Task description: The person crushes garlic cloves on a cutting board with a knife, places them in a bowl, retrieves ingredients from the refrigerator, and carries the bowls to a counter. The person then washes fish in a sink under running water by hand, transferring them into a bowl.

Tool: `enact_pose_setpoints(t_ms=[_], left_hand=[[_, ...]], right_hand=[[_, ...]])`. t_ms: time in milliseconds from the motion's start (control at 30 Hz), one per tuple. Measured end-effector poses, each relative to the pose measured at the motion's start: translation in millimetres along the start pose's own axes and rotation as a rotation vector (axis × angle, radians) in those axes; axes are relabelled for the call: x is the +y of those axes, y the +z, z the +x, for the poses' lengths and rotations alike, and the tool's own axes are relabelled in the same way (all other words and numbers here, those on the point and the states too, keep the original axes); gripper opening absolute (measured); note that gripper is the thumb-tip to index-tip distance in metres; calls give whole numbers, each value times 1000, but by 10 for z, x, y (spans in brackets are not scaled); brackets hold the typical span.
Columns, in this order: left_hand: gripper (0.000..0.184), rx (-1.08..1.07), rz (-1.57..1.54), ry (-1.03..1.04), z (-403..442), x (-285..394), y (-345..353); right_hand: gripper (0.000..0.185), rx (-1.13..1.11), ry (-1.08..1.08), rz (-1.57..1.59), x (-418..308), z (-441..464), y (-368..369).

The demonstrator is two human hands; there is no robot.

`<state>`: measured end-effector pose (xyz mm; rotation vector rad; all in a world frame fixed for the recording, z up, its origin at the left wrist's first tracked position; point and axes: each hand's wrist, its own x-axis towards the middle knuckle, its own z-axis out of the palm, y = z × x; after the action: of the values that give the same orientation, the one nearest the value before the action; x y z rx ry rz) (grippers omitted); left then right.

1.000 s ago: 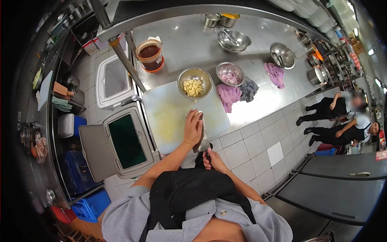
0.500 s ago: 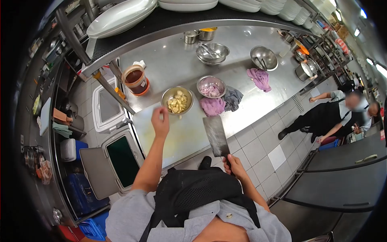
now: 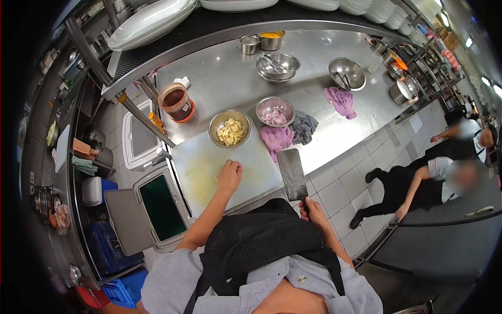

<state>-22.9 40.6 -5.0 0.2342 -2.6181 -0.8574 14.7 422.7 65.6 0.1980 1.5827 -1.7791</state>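
at the cutting board, our left hand has come down below the steel bowl of pale slices, which sits at its twelve o'clock; those fingers are curled narrow, and we cannot tell whether they pinch anything. our right hand has its fingers closed around the handle of the cleaver, blade at the left hand's three o'clock and apart from it, so we judge no cut is being made. the onion bowl stands at the slices' two o'clock, beside a pink cloth
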Motion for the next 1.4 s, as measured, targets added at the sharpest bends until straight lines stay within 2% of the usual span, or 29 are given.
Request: enact_pose_setpoints(t_ms=[67, 200, 267, 300, 367, 400, 467, 500, 567, 700, 767, 900, 967, 1033, 1133, 1200, 1267, 1333, 1400], left_hand=[[7, -100, -111, -5, -88, 31, -85], [6, -43, -207, 3, 227, 355, -501], [7, 165, -294, 84, 481, 601, -875], [7, 166, -288, 75, 585, 639, -1046], [10, 353, -299, 39, 703, 652, -1276], [10, 350, -298, 36, 666, 590, -1253], [14, 50, -267, -59, 573, 382, -1089], [14, 49, -265, -58, 512, 369, -953], [16, -142, -117, 217, 333, 424, -586], [15, -199, 73, 237, 117, 202, -15], [13, -350, 130, 93, 76, 129, -37], [11, -414, 43, 110, 198, 145, -371], [18, -227, -107, 177, 479, 332, -737], [27, 69, -218, 216, 688, 651, -1246], [35, 194, -268, 158, 729, 621, -1816], [36, 211, -316, 100, 509, 325, -1998], [36, 220, -362, 49, 196, -39, -2135], [33, 261, -392, -146, -200, -421, -2215], [32, 302, -387, -206, -599, -655, -2321]], right_hand=[[49, -29, -2, -16, -18, 61, 4], [49, -82, 18, -57, 10, 199, 62], [49, -103, 27, -59, -26, 201, 163], [49, -112, 26, -61, -54, 209, 212], [49, -122, 43, -34, -60, 217, 289], [49, -127, 53, -7, -52, 212, 325], [49, -122, 68, 54, 1, 215, 396], [49, -120, 78, 113, 31, 226, 441], [49, -99, 83, 150, 91, 212, 537], [50, -39, 45, 165, 252, 102, 600], [51, -25, 10, 105, 325, -22, 570], [50, 27, -61, 25, 598, -158, 509], [50, 81, -49, -97, 638, -253, 513], [48, 70, -48, -97, 608, -321, 574], [45, 3, -86, -183, 405, -298, 734], [44, -52, -125, -258, 288, -151, 879], [43, -126, -211, -516, 214, 92, 1086], [43, -190, -300, -687, 12, 284, 1459], [42, -184, -508, -870, -137, 494, 1892]])
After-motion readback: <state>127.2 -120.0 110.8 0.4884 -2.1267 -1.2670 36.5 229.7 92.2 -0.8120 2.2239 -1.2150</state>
